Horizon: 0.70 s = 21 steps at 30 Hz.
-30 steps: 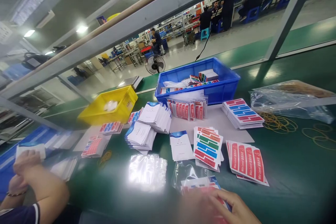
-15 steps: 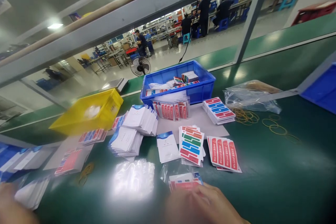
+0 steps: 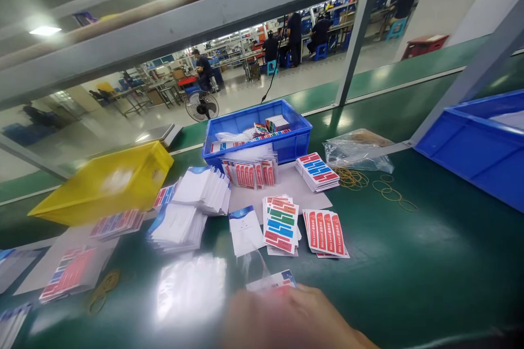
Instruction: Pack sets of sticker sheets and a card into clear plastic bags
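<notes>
At the bottom centre my right hand [image 3: 319, 316] has its fingers closed on a small packet of printed cards [image 3: 272, 282]. Beside it, my left hand [image 3: 249, 319] is smeared by motion against the packet's near side, its fingers not readable. Clear plastic film [image 3: 251, 266] sticks up from the packet. Just beyond lie a white card with a blue top [image 3: 246, 232], a pile of multicoloured sticker sheets [image 3: 281, 224] and a pile of red sticker sheets [image 3: 326, 233]. Clear plastic bags [image 3: 191, 285] lie shining to the left.
Farther back are a blue bin [image 3: 295, 144], white card stacks [image 3: 178, 226], a yellow bin [image 3: 102, 185] and blue-red sheets [image 3: 317, 170]. Rubber bands [image 3: 347, 178] and a plastic bag [image 3: 360, 152] lie right, before another blue bin [image 3: 470, 147]. A metal frame crosses above.
The view has swung right, so the table's things sit farther left in the picture. A blurred hand at the left edge has left the view. My hands remain at the packet.
</notes>
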Tool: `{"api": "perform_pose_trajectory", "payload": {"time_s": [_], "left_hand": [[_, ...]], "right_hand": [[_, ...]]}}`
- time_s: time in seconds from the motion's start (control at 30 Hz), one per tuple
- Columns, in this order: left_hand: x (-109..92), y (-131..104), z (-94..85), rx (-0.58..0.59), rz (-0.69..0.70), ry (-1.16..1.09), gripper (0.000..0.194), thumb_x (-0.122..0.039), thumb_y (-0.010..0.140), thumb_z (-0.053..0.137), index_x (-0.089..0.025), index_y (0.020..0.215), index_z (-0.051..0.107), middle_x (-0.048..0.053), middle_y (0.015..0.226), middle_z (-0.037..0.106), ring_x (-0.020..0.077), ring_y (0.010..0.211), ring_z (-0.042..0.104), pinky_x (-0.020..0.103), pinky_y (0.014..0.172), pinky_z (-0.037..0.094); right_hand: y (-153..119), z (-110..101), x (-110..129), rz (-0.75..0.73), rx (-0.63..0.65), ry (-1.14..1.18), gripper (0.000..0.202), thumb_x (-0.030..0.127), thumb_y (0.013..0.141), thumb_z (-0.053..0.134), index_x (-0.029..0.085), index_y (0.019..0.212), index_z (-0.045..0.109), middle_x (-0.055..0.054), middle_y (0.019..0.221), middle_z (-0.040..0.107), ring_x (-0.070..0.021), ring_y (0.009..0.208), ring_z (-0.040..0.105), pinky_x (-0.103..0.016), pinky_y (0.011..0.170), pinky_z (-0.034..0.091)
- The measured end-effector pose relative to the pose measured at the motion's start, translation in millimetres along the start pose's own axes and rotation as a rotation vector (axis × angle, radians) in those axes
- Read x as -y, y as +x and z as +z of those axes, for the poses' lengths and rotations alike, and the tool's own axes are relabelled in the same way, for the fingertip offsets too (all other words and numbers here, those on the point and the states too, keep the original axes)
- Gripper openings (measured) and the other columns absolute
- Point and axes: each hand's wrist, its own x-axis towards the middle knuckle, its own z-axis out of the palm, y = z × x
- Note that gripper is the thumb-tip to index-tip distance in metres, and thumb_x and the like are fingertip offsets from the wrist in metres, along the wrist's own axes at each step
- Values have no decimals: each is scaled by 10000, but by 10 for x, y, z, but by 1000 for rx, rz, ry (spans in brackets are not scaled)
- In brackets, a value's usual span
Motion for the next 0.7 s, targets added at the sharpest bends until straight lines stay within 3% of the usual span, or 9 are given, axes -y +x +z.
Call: {"api": "perform_pose_trajectory", "payload": {"time_s": [0.1, 0.23, 0.4, 0.6, 0.7], "left_hand": [[15, -21, -72, 41, 22, -15, 151, -108, 825, 464, -170, 687, 457, 28, 601, 463, 122, 543, 475, 222, 478, 385], [-121, -95, -47, 175, 81, -91, 177, -136, 815, 469, -163, 644, 435, 30, 616, 477, 129, 590, 489, 240, 537, 393], [-265, -47, -46, 222, 68, -181, 144, -72, 823, 432, -156, 747, 520, 30, 701, 526, 112, 643, 513, 213, 560, 399], [29, 9, -227, 152, -133, -147, 246, -141, 841, 451, -146, 598, 416, 7, 597, 461, 80, 522, 445, 187, 457, 351], [197, 11, -410, 86, -273, -60, 216, -220, 836, 494, -151, 632, 466, -6, 621, 520, 75, 501, 460, 191, 420, 328]], "right_hand": [[-19, -54, 0, 0, -13, -44, 251, 306, 875, 460, 144, 727, 584, -28, 763, 603, -129, 720, 547, -220, 644, 368], [17, -170, 71, -40, -90, -50, 187, 275, 850, 505, 147, 742, 586, 0, 749, 603, -99, 713, 541, -208, 680, 359], [64, -193, 119, -38, -18, -79, 270, 245, 885, 425, 122, 667, 526, -10, 672, 559, -96, 649, 483, -221, 626, 324], [22, -292, 46, 13, -19, -68, 255, 252, 885, 436, 128, 711, 576, -29, 712, 584, -123, 694, 526, -241, 672, 370], [-61, -391, -14, 21, -46, 38, 271, 305, 910, 443, 144, 1064, 597, -75, 978, 622, -168, 916, 577, -262, 826, 421]]}}
